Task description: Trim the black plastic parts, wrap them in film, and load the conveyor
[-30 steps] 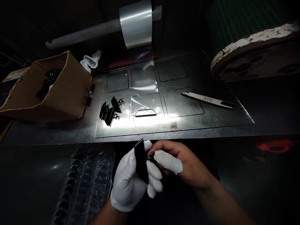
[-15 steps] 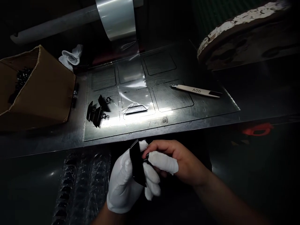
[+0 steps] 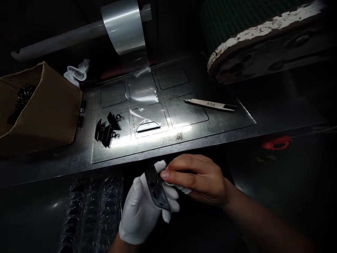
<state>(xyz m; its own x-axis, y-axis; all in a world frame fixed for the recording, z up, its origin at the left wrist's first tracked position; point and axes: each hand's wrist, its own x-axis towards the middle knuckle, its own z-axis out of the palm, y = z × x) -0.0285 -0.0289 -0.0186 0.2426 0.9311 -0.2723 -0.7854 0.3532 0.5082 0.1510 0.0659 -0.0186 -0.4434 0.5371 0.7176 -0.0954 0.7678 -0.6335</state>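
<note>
In my left hand (image 3: 140,211), which wears a white glove, is a black plastic part (image 3: 157,191) with slanted ends. The fingers close around it from behind, and its recessed inner face with molded details is turned partly toward me. My right hand (image 3: 200,177) is bare apart from a white covering under the bent fingers. A bare fingertip presses at the part's upper right edge; what lies under it is hidden. Beyond, on the cutting plate (image 3: 147,143), lie several similar black parts with small hooks (image 3: 106,130). A flat trapezoid piece (image 3: 148,126) lies at the end of the clear film (image 3: 143,88).
A cardboard box (image 3: 56,109) of black parts stands left, with a pen (image 3: 81,114) beside it and a white cloth (image 3: 78,72) behind. A film roll (image 3: 123,26) hangs above. A knife marked A06 (image 3: 210,104) lies on the plate. Clear trays (image 3: 92,211) sit lower left.
The black part has turned in my left hand, so its inner face shows instead of its glossy outer side. My right hand has rolled over, its white-covered digit now mostly beneath. The view shifted slightly.
</note>
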